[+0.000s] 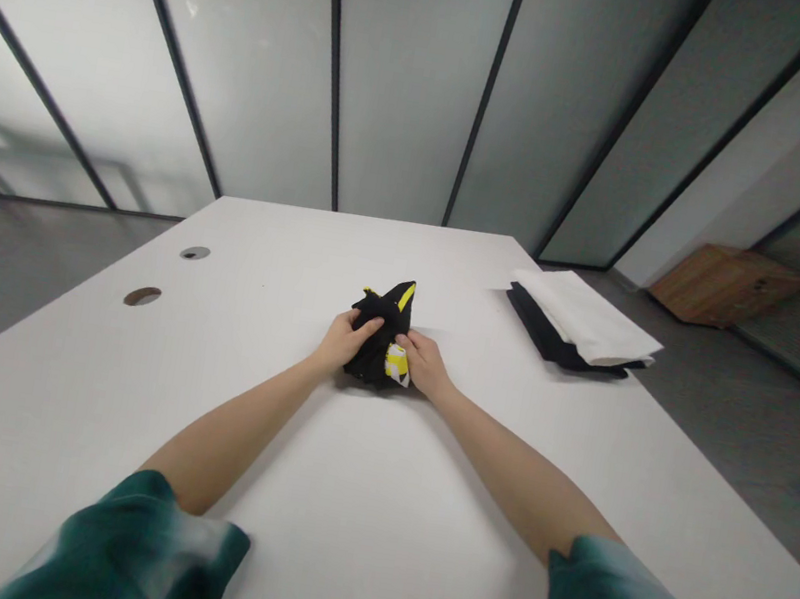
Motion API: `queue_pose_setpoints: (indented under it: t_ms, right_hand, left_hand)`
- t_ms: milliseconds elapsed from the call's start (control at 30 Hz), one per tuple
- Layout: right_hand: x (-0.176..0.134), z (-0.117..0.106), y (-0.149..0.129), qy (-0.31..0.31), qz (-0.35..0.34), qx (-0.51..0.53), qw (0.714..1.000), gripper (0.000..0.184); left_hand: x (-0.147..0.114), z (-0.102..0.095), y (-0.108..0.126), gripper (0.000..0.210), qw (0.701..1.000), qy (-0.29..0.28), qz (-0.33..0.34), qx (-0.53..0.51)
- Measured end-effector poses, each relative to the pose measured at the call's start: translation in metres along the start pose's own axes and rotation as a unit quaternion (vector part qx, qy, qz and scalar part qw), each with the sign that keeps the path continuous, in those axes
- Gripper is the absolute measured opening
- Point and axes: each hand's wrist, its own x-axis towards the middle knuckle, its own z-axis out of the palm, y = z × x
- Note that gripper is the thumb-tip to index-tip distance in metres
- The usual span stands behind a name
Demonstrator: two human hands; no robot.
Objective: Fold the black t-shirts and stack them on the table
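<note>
A bunched black cloth item (373,341) with yellow trim and a yellow-and-white patch is held up just over the middle of the white table (369,497). Its exact kind cannot be made out. My left hand (346,340) grips its left side, with the thumb lying across the front. On the right side my right hand (425,360) is closed on its edge, beside the yellow-and-white patch. Most fingers of both hands are hidden behind the fabric.
Folded white cloth (587,314) lies on top of folded black cloth (539,327) at the table's right edge. Two round holes, a near one (142,296) and a far one (195,253), pierce the tabletop at left. A wooden cabinet (725,285) stands on the floor at right.
</note>
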Motion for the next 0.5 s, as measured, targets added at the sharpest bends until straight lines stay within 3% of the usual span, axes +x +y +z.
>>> queue_pose_setpoints:
  t_ms: [200,300,400,500]
  right_hand:
    - [-0.004,0.001,-0.006,-0.013,0.029,0.060,0.998,0.037]
    - [-0.001,0.003,-0.006,0.002,0.042,0.068,0.997,0.035]
    - [0.011,-0.008,0.000,0.042,0.071,0.094,0.992,0.031]
    - [0.028,-0.042,0.014,0.164,0.117,0.156,0.967,0.028]
  left_hand:
    - [-0.009,-0.007,0.001,0.040,0.994,-0.096,0.024,0.052]
    - [-0.009,-0.004,-0.004,0.035,0.993,-0.105,0.021,0.049]
    - [0.001,-0.010,-0.005,0.023,0.999,-0.021,0.007,0.030]
    - [0.019,-0.035,-0.003,0.012,0.990,0.142,-0.007,0.011]
